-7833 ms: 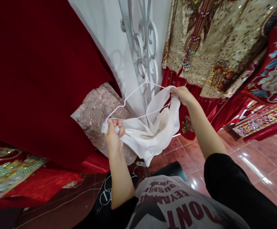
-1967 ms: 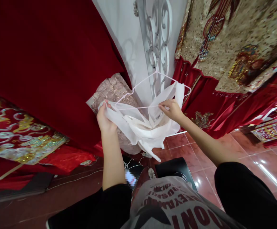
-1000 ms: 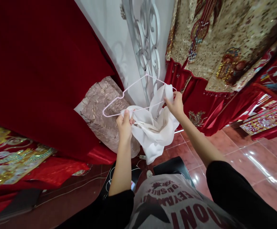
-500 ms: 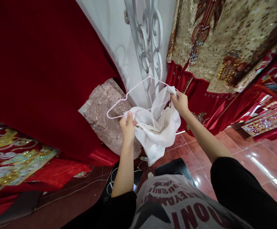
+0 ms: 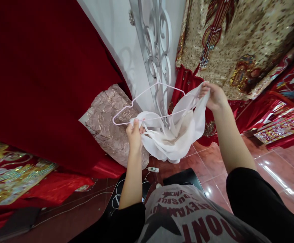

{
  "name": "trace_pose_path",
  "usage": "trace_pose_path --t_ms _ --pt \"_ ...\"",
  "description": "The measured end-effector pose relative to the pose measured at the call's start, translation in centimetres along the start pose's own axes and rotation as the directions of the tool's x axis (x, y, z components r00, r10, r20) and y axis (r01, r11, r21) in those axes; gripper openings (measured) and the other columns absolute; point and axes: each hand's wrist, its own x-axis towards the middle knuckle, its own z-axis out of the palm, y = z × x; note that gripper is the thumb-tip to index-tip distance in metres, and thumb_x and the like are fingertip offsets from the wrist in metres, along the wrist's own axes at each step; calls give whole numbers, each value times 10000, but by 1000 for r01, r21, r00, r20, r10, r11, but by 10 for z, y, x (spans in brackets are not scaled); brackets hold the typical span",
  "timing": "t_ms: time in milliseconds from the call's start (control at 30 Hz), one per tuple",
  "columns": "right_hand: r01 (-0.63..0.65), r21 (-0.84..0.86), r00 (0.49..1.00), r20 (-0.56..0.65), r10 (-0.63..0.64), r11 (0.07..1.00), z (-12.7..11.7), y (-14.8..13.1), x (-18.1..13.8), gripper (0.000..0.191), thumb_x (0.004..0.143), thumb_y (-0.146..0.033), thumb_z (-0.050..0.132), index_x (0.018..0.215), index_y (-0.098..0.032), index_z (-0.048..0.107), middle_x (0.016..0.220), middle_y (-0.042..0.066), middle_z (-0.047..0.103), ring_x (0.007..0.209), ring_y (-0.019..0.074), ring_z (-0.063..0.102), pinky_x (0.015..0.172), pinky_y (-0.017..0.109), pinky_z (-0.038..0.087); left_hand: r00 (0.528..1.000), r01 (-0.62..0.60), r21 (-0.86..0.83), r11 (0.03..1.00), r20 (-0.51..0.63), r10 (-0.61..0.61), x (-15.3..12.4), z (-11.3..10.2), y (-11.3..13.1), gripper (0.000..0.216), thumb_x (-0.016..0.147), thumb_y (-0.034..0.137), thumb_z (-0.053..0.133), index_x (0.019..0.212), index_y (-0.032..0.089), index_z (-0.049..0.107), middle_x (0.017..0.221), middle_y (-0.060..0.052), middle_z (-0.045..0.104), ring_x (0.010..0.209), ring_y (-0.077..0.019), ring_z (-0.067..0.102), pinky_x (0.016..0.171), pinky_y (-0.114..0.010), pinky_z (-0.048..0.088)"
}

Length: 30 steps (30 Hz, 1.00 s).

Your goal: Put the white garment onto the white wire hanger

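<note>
A pale pink clothes hanger (image 5: 144, 91) hangs by its hook from a white scrollwork metal rack (image 5: 165, 55). A sheer white garment (image 5: 187, 138) droops in loose folds below and around the hanger's right end. My left hand (image 5: 135, 134) is closed at the lower bar near the left corner, thumb on top, pinching the garment's edge there. Farther right, my right hand (image 5: 214, 96) grips the opposite edge of the garment and stretches it out past the hanger's right end. That end shows faintly through the sheer cloth.
Left of the rack hang a large red cloth (image 5: 53, 74) and a crinkled pinkish fabric (image 5: 111, 125). A gold sequined garment (image 5: 263, 40) hangs at the right. Below are a black seat (image 5: 184, 177), a white cable (image 5: 73, 204) and a reddish tiled floor (image 5: 212, 162).
My right hand has moved right and slightly up, pulling the white garment's edge away from the hanger's right arm. The garment's lower folds have lifted. My left hand stays nearly in place.
</note>
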Motion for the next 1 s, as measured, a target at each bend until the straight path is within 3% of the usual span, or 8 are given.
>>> trace_pose_path --t_ms 167,333,433,533,667,733,833,1000 --pt "9 234 999 48 -21 972 -35 -2 -22 189 842 -168 777 1006 -200 688 541 -152 318 443 25 193 445 132 285 993 97 -35 995 77 -95 -2 4 -2 467 792 589 918 848 146 782 479 101 355 448 -44 293 477 -186 343" --pt "-69 78 993 103 61 995 -29 30 -67 272 754 -187 712 1023 -201 750 521 -128 263 440 66 164 411 195 239 962 264 -90 960 94 -255 -15 6 -15 459 664 490 976 879 120 811 521 64 492 468 -54 400 511 -213 406" --pt "-69 -125 994 71 78 990 -15 48 -84 293 737 -267 734 1007 -174 801 583 -67 492 473 68 248 438 237 249 954 299 -76 951 -6 -301 -24 -3 -24 460 537 311 978 920 113 818 585 28 618 501 -79 530 547 -223 452" --pt "49 -336 993 115 -11 941 3 68 -86 395 823 -399 731 1140 -183 826 824 29 743 545 94 354 510 279 350 944 279 -73 958 -161 -287 -30 -16 -29 427 556 306 936 919 128 800 658 1 693 529 -104 618 570 -235 488" --pt "220 -523 956 285 -74 824 32 103 -73 615 972 -541 622 1505 -239 686 849 10 776 647 143 553 702 312 535 922 220 -65 973 -312 -229 -33 -33 -20 313 669 382 876 827 140 754 680 -19 714 537 -117 648 561 -238 497" --pt "321 -582 930 342 -133 747 46 120 -64 617 989 -552 615 1518 -239 677 970 35 814 882 199 720 910 365 598 907 211 -53 976 -361 -215 -33 -41 -10 286 732 401 837 779 139 731 677 -36 719 522 -116 633 562 -241 506" --pt "416 -663 909 322 -264 623 57 137 -55 513 976 -530 653 1376 -232 773 1183 78 829 1253 286 739 1125 417 559 886 217 -39 975 -412 -214 -34 -54 7 257 829 395 757 793 141 738 752 -82 765 547 -118 645 603 -246 536" --pt "404 -741 892 191 -409 537 46 136 -53 469 916 -467 733 1280 -182 808 1121 107 844 1057 306 810 1000 420 627 899 196 -96 976 -380 -218 -26 -74 43 229 925 302 599 867 168 774 1090 -151 830 802 -138 752 755 -219 576"
